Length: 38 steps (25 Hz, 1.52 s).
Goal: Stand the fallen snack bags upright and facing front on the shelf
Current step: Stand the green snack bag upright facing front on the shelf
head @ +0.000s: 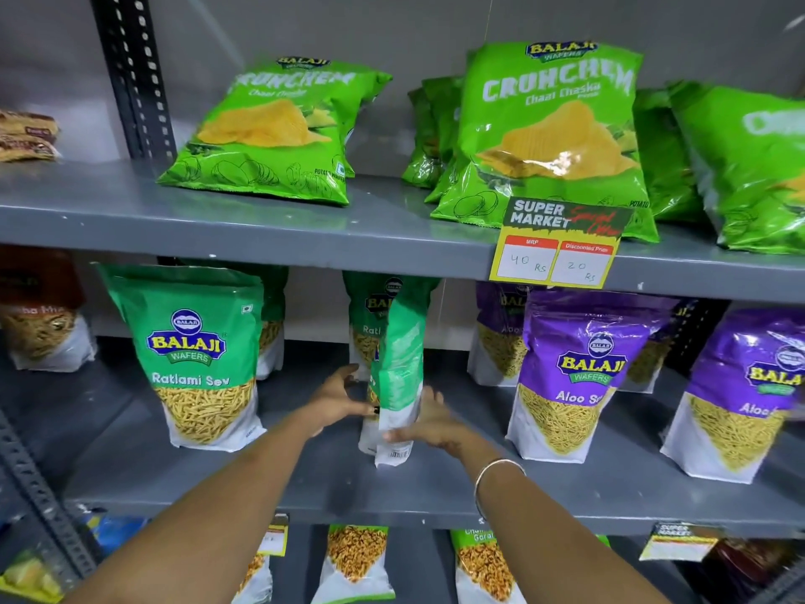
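Note:
A green and white Ratlami Sev bag (398,368) stands upright on the middle shelf (305,486), turned edge-on so its side faces me. My left hand (337,396) presses its left side and my right hand (429,422) grips its lower right side. Another green Sev bag (370,311) stands right behind it. To the left a Ratlami Sev bag (198,355) stands upright, front facing out. On the right two purple Aloo Sev bags (575,368) (745,394) stand facing front.
The upper shelf (261,228) carries green Crunchem chip bags (279,132) (549,137) leaning back, with a price tag (557,244) clipped to its edge. A slotted upright post (130,76) rises at the left. More snack bags (355,564) sit on the shelf below.

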Tool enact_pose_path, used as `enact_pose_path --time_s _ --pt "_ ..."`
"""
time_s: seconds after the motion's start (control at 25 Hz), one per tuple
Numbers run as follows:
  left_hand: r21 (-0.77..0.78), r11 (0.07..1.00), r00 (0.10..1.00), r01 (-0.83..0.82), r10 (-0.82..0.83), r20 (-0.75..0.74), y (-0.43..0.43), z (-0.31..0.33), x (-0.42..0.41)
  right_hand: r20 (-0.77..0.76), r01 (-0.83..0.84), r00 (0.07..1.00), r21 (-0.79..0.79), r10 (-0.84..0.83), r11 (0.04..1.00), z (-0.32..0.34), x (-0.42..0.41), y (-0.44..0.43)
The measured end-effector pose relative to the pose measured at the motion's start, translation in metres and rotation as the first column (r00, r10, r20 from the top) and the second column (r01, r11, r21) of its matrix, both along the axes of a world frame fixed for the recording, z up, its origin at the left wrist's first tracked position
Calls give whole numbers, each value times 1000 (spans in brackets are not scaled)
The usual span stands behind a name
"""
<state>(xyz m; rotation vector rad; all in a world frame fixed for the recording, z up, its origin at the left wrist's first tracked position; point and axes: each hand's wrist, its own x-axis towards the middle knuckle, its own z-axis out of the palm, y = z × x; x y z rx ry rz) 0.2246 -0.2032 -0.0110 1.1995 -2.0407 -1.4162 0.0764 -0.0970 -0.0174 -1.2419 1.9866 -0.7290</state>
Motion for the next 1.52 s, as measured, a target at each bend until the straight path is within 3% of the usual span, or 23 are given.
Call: enact_pose_path --time_s 0.12,0.24,0.36,0.52,0.6,0.76,0.92,1.04,1.2,1.32,1.4,1.52 --pt "19 998 998 58 -57 -7 3 0 -10 -87 56 994 -94 -64 994 -1 10 -4" --pt "163 980 994 111 -106 -41 -1 3 -9 80 127 990 -178 -115 976 -4 -2 -5" --pt "236 967 995 99 -101 -2 -10 7 -2 216 53 976 -136 -23 989 -1 -21 -4" --pt "180 982 998 62 -66 14 -21 6 2 147 -73 985 -81 84 994 -1 -45 -11" --pt "192 980 998 54 -52 -17 -21 7 0 243 -98 963 -88 117 991 6 -47 -10" --pt "121 992 999 -39 43 -23 -16 3 -4 310 31 950 -205 35 978 1 -59 -11" --pt "48 998 998 -51 52 -19 -6 1 -2 418 -74 897 -173 141 982 -2 -55 -9" --pt "31 995 994 -100 101 -40 0 0 -2 446 30 892 -218 73 976 -10 -52 -16" --pt "45 988 987 -151 153 -46 8 -1 -3 462 44 884 -224 66 973 -12 -51 -17" --pt "47 984 982 -174 177 -65 13 -1 -5 369 16 929 -118 29 993 -13 -60 -16" --pt "63 979 980 -191 194 -39 17 -2 3 193 -29 981 112 7 993 -11 -71 -15" --pt "65 985 980 -160 151 130 16 -3 36 75 -50 997 457 18 888 11 -65 -12"
